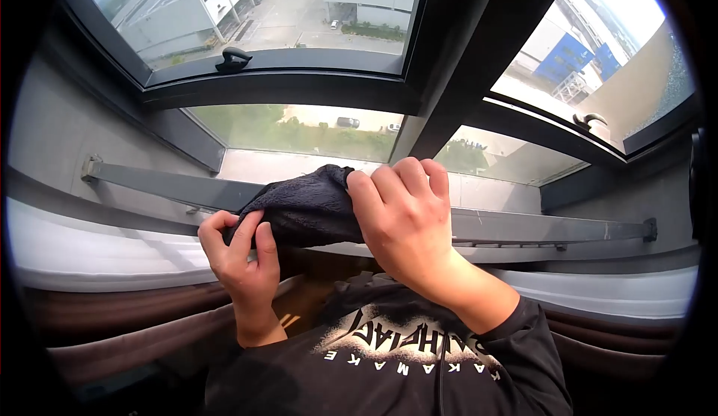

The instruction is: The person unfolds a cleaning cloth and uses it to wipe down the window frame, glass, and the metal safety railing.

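A dark, fuzzy cloth (310, 205) is stretched between my two hands, bunched and folded, in front of the window railing. My left hand (245, 266) grips its left end, with the fingers curled at the edge and the thumb pointing up. On the other end, my right hand (407, 225) is closed in a fist around the cloth's right edge. The fingertips of that hand are hidden behind the knuckles.
A grey metal railing (508, 227) runs across behind the cloth. Beyond it are dark-framed windows with a black handle (233, 60) and a second handle (592, 121). White curtains (90, 248) and brown curtains (134, 334) hang at both sides.
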`<action>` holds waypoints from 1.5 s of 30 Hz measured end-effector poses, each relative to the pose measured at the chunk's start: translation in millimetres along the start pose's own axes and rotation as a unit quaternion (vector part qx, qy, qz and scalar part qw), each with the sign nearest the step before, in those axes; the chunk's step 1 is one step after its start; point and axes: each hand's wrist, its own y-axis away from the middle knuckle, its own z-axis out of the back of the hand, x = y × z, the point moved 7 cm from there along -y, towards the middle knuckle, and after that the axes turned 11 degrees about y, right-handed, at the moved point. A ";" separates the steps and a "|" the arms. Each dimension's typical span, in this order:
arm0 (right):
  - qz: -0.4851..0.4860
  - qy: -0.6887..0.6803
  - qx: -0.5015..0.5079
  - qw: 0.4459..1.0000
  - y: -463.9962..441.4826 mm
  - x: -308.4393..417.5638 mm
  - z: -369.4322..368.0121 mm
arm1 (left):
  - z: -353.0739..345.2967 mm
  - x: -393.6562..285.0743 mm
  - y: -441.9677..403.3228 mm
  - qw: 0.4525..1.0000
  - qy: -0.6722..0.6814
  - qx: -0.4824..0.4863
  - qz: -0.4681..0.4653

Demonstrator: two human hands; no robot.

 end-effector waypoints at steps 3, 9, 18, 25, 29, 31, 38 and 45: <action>-0.001 -0.046 -0.031 0.998 0.5 4.7 1.1 | 13.8 22.9 2.3 0.999 0.018 -0.043 0.025; -0.034 -0.107 -0.035 0.993 17.3 -7.6 19.0 | 10.3 38.8 -0.7 0.996 0.077 0.017 0.053; -0.057 -0.147 -0.048 0.986 41.4 -34.3 40.6 | 23.6 45.5 4.0 0.967 0.112 0.079 0.217; -0.072 -0.159 -0.066 0.982 60.2 -80.8 65.2 | -1.3 6.9 23.9 0.768 0.527 0.336 0.141; -0.077 -0.200 -0.081 0.973 75.2 -104.9 77.8 | -6.7 -17.5 26.0 0.619 0.703 0.212 0.279; -0.072 -0.252 -0.086 0.961 86.0 -114.5 84.1 | -6.3 -26.9 3.8 0.701 0.632 0.193 0.268; -0.040 -0.310 -0.078 0.947 108.1 -112.0 88.0 | -19.2 -70.7 -108.4 0.973 0.147 0.154 -0.092; -0.056 -0.214 -0.088 0.971 83.0 -76.7 86.0 | -93.0 -61.4 -196.2 0.941 0.262 0.215 0.011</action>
